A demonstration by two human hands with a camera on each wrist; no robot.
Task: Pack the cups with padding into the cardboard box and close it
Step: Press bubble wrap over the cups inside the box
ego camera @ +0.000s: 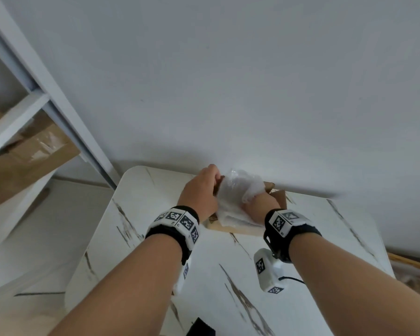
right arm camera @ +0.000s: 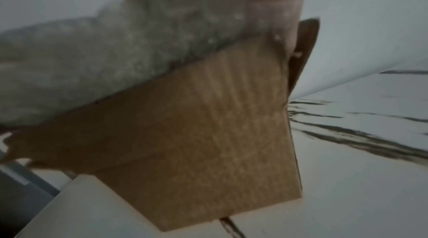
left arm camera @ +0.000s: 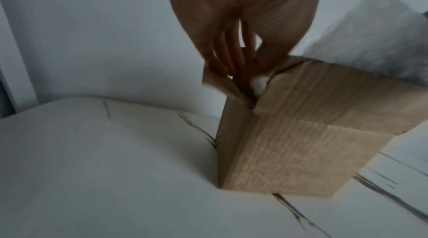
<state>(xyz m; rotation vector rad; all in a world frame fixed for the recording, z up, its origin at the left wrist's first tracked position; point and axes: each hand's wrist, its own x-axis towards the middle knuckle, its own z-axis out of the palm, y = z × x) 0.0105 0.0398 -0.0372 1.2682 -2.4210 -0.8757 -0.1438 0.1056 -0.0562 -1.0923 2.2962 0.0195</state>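
Cardboard box [ego camera: 230, 227]: one, brown corrugated, standing upright at the far edge of the marble-pattern table [ego camera: 155, 263], close to the white wall [ego camera: 228, 81]. Top open; flaps not folded down. A right-hand flap stands up past the right wrist.

Padding [ego camera: 238, 190]: translucent bubble wrap, bunched, heaped above the box rim and spilling over its near side. It is only partly inside; a good deal stands proud of the opening.

Cups: none plainly visible. A small white patch shows in the gap at the box's near-left corner in the left wrist view; whether it is a cup or more padding cannot be told.

Left hand [ego camera: 200, 195]: at the left side of the box top, fingers [left arm camera: 222, 62] curled down over the left flap at the corner, thumb on the other side, a narrow pinch on cardboard.

Right hand [ego camera: 261, 207]: at the right side of the box top, largely covered by the wrap. It lies against or under the padding; how its fingers are set cannot be told.

Elsewhere: white shelving frame [ego camera: 34, 98] at far left with other cardboard boxes [ego camera: 27, 163] behind it; a dark object at the near table edge, unidentified.

Progress, as judged: filling stage, late. Padding is being worked down into the box. Remaining: seat the wrap below the rim, fold all the flaps, close the box.
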